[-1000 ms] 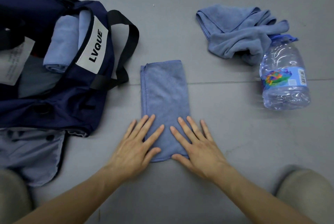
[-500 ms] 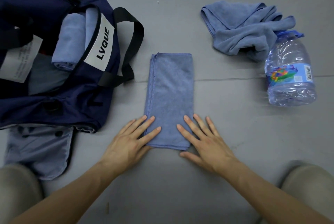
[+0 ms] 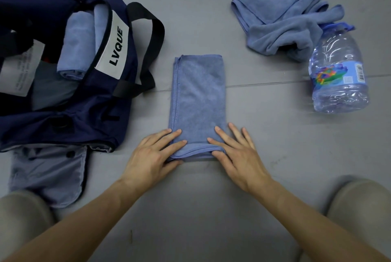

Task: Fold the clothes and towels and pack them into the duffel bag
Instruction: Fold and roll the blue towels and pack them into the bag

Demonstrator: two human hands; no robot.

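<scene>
I see the open duffel bag (image 3: 84,122) at ten o'clock. At centre, the left hand (image 3: 152,151) and right hand (image 3: 237,151) each pinch the near end of the folded towel (image 3: 198,97), thumbs under, fingers on top. The towel runs toward twelve. I judge this a final fold or roll: next, turn that end away evenly.

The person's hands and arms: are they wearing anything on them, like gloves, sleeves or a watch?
No. The left hand and right hand are bare, with no gloves, rings or watch on fingers or wrists. Both forearms are uncovered right to the picture's edge, so no sleeves show. Fingernails look short and plain.
</scene>
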